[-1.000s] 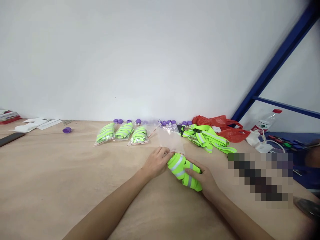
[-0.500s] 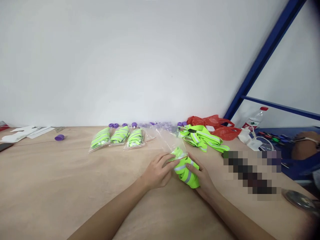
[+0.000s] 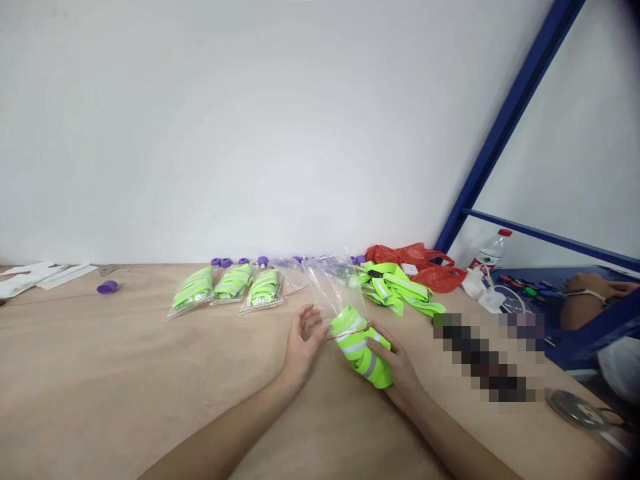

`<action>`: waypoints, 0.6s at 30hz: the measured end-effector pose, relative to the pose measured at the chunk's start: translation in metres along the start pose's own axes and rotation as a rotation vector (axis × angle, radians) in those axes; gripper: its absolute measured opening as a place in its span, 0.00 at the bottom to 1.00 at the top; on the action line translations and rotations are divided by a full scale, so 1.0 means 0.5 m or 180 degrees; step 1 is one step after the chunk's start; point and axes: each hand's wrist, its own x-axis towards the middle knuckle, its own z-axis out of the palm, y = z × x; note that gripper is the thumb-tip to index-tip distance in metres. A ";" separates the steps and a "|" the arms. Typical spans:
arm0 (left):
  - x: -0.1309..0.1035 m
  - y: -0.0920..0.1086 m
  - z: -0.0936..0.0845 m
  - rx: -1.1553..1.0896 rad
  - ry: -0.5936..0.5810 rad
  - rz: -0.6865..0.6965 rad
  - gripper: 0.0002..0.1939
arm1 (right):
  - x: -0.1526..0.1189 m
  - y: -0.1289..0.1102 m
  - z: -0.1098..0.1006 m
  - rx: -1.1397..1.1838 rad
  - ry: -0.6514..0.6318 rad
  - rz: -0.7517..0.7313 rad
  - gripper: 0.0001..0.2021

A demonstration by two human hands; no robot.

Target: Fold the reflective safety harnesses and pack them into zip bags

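My right hand (image 3: pixel 405 370) grips a folded bundle of neon-green reflective strap (image 3: pixel 367 357) with silver stripes, thumb on top. The upper end of the bundle sits inside a clear zip bag (image 3: pixel 333 287) with a red line at its mouth; the lower end sticks out. My left hand (image 3: pixel 301 343) is beside the bag mouth, fingers apart and curled, with the thumb at the bag's left edge; whether it touches the plastic I cannot tell. Beyond the bag lies a loose pile of the same green strap (image 3: pixel 400 287).
Several filled bags (image 3: pixel 194 290) stand in a row at the back left. An unfilled clear bag (image 3: pixel 295 275), purple caps (image 3: pixel 263 261) and a red plastic bag (image 3: pixel 440 277) lie near the wall. Another person's arm (image 3: pixel 583 307) is at the right, by a bottle (image 3: pixel 490 250).
My left hand has let go of the bag's mouth and opened its fingers. The bag's mouth now lies further over the bundle's upper part. The view has shifted slightly right.
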 end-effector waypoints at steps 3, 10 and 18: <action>0.008 -0.011 0.027 -0.0728 -0.0047 -0.0529 0.39 | 0.004 0.010 0.000 -0.0114 -0.0130 -0.0014 0.33; 0.004 0.012 0.045 -0.0742 -0.0260 -0.0834 0.29 | -0.008 0.008 0.010 -0.0174 -0.0160 0.0004 0.33; -0.026 -0.005 0.084 -0.0995 -0.0438 -0.1248 0.29 | -0.015 0.001 0.023 -0.0035 0.0094 -0.0263 0.32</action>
